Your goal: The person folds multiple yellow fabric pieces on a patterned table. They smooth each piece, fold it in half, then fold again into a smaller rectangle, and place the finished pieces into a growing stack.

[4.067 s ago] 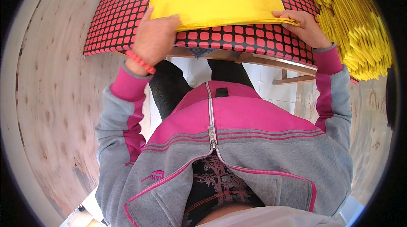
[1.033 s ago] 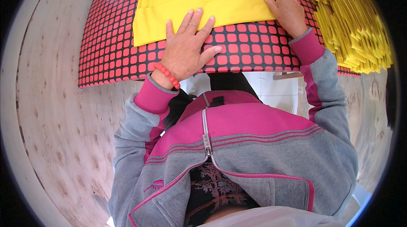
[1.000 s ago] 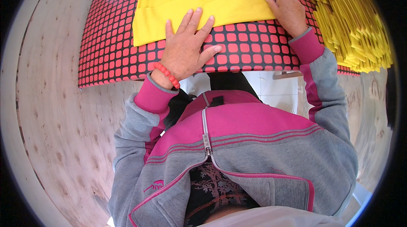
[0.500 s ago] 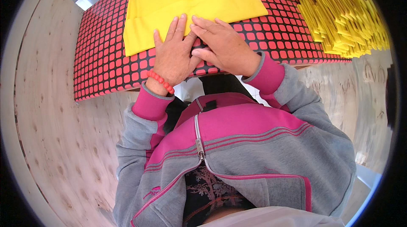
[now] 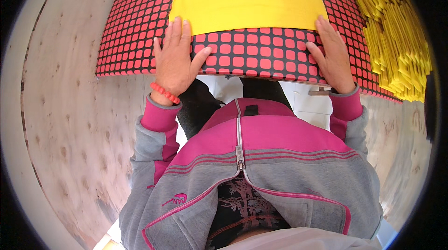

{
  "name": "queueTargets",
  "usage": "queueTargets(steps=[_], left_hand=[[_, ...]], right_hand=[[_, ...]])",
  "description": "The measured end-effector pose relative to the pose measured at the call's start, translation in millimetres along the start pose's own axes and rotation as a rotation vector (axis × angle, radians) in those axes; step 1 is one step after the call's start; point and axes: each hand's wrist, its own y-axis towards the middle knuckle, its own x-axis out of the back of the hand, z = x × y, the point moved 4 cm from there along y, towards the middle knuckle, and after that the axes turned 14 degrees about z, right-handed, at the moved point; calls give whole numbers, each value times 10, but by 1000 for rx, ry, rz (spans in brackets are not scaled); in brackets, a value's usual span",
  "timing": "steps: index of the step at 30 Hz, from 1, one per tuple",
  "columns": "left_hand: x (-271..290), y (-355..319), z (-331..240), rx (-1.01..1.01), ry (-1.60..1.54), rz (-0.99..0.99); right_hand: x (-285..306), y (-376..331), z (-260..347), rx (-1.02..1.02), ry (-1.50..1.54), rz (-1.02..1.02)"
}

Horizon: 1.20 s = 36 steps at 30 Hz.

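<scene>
A flat yellow cloth (image 5: 247,2) lies spread on the table, its near edge almost straight and a faint crease running across it. My left hand (image 5: 177,61), with a red bead bracelet (image 5: 164,93) at the wrist, rests with fingertips on the cloth's near left corner, fingers stretched out. At the near right corner, my right hand (image 5: 335,56) lies with its fingertips on the cloth's edge, thumb held apart. Neither hand grips anything. The cloth's far edge runs out of the top of the picture.
Red squares on black pattern the table cover (image 5: 252,56). Several folded yellow cloths (image 5: 401,44) are piled at the table's right end. Pale wooden boards (image 5: 70,110) stand to the left and right. The table's near edge is just in front of my body.
My hands have moved apart from the middle of the near edge to its two corners. The cloth now lies smoother and straighter. The whole view has shifted a little.
</scene>
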Motion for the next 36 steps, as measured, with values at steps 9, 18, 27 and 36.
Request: queueTargets(steps=[9,18,27,36], left_hand=[[115,27,-26,22,116,-69],[20,477,-1034,-413,-48,-55],[-38,174,-106,-171,-45,39],[164,-3,-62,-32,139,-56]], right_hand=[[53,-43,-132,-71,-166,-75],[-200,384,907,287,145,-13],[-94,55,16,59,36,42],[59,47,29,-4,-401,-117]])
